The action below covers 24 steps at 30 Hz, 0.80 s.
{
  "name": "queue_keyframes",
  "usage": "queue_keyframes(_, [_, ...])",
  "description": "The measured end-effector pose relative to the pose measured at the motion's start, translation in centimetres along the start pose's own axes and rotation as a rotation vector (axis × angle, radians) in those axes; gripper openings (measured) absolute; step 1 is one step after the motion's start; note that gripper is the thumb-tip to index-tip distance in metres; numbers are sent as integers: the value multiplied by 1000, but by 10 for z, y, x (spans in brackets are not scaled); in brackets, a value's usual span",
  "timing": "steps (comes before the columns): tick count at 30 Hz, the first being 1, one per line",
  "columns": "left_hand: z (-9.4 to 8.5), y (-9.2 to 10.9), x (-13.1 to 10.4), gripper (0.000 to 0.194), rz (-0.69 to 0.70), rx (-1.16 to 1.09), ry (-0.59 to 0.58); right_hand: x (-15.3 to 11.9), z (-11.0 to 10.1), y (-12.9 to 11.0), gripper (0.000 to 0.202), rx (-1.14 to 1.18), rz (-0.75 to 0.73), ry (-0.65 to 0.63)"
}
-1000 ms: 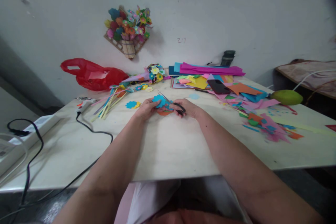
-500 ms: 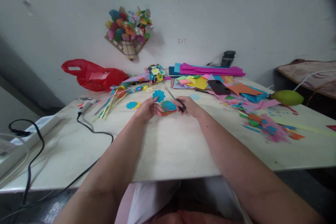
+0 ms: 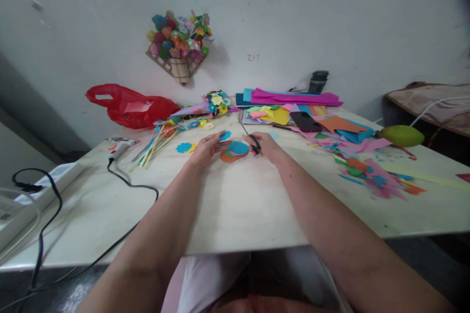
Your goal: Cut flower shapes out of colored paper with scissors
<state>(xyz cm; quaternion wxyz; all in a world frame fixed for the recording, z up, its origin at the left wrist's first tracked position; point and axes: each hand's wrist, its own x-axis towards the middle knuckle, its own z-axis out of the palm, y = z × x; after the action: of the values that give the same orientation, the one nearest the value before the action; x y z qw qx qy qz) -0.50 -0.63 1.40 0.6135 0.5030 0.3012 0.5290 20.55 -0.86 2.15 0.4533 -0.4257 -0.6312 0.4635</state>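
Observation:
Between the thumb and fingers of my left hand (image 3: 207, 149) is a blue paper flower (image 3: 225, 135), partly covered by the fingers and seen at a slant. My right hand (image 3: 263, 145) grips a pair of black-handled scissors (image 3: 246, 130), whose metal blades point up and away from me. On the table between both hands lie overlapping paper circles, a blue circle (image 3: 238, 147) on top and an orange circle (image 3: 229, 157) beneath. Left of my left hand, a flat blue flower (image 3: 182, 147) rests beside a yellow paper piece (image 3: 192, 147).
Paper strips (image 3: 154, 146) and a red plastic bag (image 3: 134, 107) lie at the back left. Coloured sheets (image 3: 293, 98), a phone (image 3: 305, 121), paper scraps (image 3: 385, 178) and a green fruit (image 3: 401, 135) occupy the right side. A black cord (image 3: 135, 185) crosses the left side.
The blue flower in my left hand has tipped flatter and shows less of its face. The scissor blades have swung slightly right, and more of the orange circle shows.

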Motion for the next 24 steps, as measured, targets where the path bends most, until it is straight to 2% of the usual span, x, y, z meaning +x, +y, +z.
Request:
queue_keyframes(7, [0,-3,-3,62,47,54,4,8,-2,1,34,-43,76,177])
queue_keyframes(9, [-1,-4,-2,56,43,47,2,9,-4,-2,35,-58,94,237])
queue_keyframes(12, [-2,-5,1,35,29,45,9,8,-11,-7,32,-83,101,286])
queue_keyframes(14, [-3,-5,2,27,15,47,-5,8,-16,-10,29,-59,73,325])
queue_keyframes(17, [-3,-4,1,23,-13,43,-24,7,-26,-13,26,-30,43,416])
queue_keyframes(24, [-4,-2,0,9,-41,-21,26,9,-59,-11,29,-3,23,700])
